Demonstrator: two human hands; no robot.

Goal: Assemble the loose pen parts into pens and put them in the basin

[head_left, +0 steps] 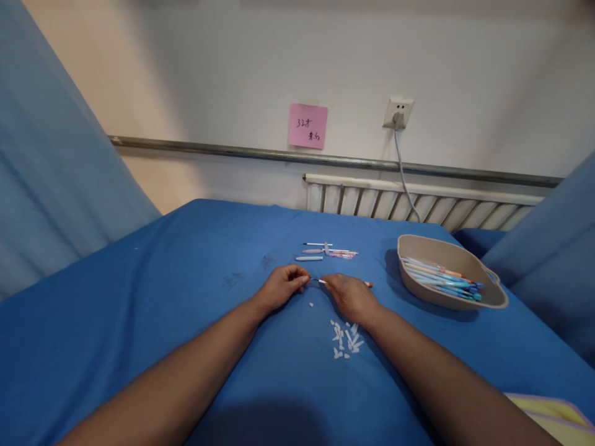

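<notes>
My right hand [352, 296] is closed around a slim pen [322, 282], whose orange end shows past my knuckles on the right. The fingers of my left hand [286, 286] pinch together at the pen's thin tip, which points left; exactly what they grip is partly hidden. Beyond my hands lie loose pen parts: a thin refill [317, 244], a light blue barrel [309, 258] and a clear, pinkish barrel [344, 254]. Near my right wrist, several small white plastic pieces [349, 344] are scattered, and one single white piece [311, 304] lies just below the gap between my hands.
On the right stands a beige basket [430, 244] with several pens [441, 282] in it. A blue sheet [186, 279] covers the table. Behind it are a radiator [367, 201], a metal rail [232, 152] and a plugged-in cable [403, 179]. Yellow packaging [553, 412] lies front right.
</notes>
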